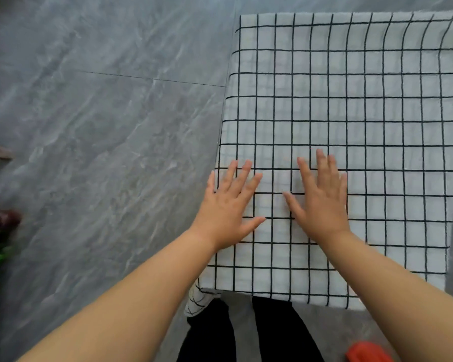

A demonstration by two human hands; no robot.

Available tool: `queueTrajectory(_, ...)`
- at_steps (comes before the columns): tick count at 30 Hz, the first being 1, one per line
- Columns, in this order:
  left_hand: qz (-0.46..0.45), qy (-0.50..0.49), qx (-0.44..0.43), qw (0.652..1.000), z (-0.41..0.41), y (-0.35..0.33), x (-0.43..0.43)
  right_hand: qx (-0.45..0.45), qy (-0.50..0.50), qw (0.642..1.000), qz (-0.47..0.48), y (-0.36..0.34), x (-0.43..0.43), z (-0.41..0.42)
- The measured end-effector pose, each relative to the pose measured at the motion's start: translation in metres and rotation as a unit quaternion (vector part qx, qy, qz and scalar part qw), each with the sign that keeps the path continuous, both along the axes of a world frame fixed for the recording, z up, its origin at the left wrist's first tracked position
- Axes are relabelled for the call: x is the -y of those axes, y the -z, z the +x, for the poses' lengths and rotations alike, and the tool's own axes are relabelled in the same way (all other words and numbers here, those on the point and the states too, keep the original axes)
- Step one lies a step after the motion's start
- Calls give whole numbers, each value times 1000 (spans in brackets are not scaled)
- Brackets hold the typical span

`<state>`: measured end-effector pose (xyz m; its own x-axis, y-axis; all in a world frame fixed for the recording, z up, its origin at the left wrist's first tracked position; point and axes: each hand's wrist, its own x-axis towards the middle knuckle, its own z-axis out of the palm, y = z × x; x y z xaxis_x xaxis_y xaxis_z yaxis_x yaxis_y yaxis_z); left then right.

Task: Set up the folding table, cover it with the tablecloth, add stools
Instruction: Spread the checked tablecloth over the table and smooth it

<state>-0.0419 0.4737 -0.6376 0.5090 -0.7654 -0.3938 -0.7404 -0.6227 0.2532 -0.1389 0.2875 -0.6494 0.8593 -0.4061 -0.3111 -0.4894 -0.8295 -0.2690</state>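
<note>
The surface stands unfolded, with the tablecloth lying over it and draped at the near edge. The left hand and right hand press flat on the cloth, fingers spread, gripping nothing. The stools seem still to come; a red thing by the feet may be one.

Both hands flat on tablecloth, side by side.

My left hand and right hand lie flat, side by side, fingers straight and spread, on the white tablecloth with black grid lines. Its near left corner hangs down beside my black trousers. Grey marbled floor surrounds it.
</note>
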Motion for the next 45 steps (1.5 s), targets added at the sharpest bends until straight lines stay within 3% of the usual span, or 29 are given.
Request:
queueTrajectory(5,91,2,-30,995,-10,9,43,-127,-50,991,-14,-6,36,-4)
queueTrajectory(14,149,-18,-21,988,-12,-2,60,-191,-110,975,-16,-19,50,7)
queueTrajectory(20,203,-17,32,978,-18,-13,84,-171,-109,979,17,-25,56,11)
queueTrajectory(25,44,-34,62,997,-37,-3,123,-23,-66,990,125,-32,106,9)
queueTrajectory(27,21,-27,54,998,-50,4,150,7,-39,991,129,-28,145,-4)
queueTrajectory(31,-2,-65,62,996,-77,7,229,-12,-51,996,75,-20,237,-39)
queueTrajectory(35,-4,-136,63,989,-109,9,304,-67,-178,980,57,-26,307,-70)
queueTrajectory(41,36,-269,29,962,-135,-1,376,-109,-244,961,66,-32,370,-88)
queueTrajectory(45,47,-304,21,951,-138,-5,389,-100,-286,952,49,-36,386,-66)
